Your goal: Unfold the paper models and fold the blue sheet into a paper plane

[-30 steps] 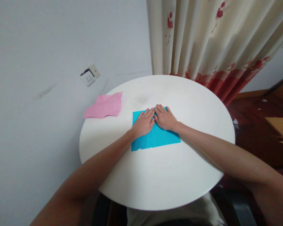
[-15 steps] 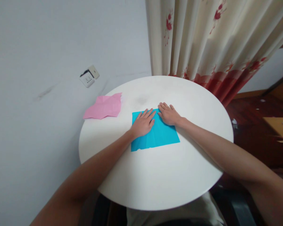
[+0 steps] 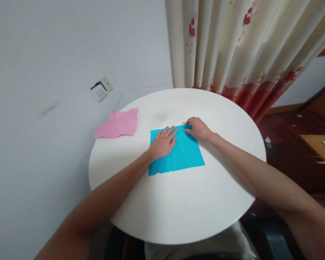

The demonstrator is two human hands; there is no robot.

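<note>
A creased sheet of blue paper (image 3: 182, 155) lies on the round white table, its near edge slightly torn. My left hand (image 3: 164, 142) rests flat on its left part with the fingers spread, pressing it down. At the far right of the sheet, my right hand (image 3: 199, 128) has its fingers curled over the far edge and its thumb on the paper, closed on that edge. The right palm covers the sheet's far right corner.
A crumpled pink paper (image 3: 119, 124) lies at the left rim of the white table (image 3: 178, 209). Behind stand a wall with a socket (image 3: 99, 91) and a floral curtain (image 3: 213, 43). To the right is a low wooden surface (image 3: 314, 144).
My right hand has gone from lying flat to curled fingers at the sheet's far edge, shifting slightly right. My left hand stays flat on the blue paper.
</note>
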